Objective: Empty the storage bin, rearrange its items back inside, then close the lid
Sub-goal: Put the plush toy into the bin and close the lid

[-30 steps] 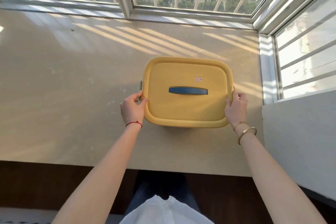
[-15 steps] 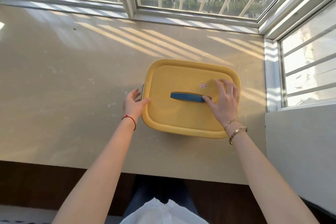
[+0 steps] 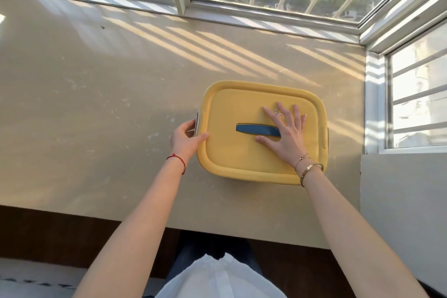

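A yellow storage bin (image 3: 229, 152) stands on the beige counter (image 3: 96, 104) with its lid on. The lid has a dark blue handle (image 3: 251, 129) lying flat across its middle and a small sticker beside it. My right hand (image 3: 287, 133) rests flat on the lid with fingers spread, covering the handle's right end. My left hand (image 3: 185, 139) is at the bin's left side, fingers on a pale side latch (image 3: 197, 124) that stands out from the rim, thumb on the lid's edge. The bin's contents are hidden.
Barred windows run along the far edge and the right side of the counter. A grey wall block (image 3: 401, 201) stands right of the bin. The counter's front edge is near my body, with dark floor below.
My right hand left the bin's right edge and now lies flat on the lid over the handle. My left fingers have pulled the left latch outward. The bin has stayed in place.
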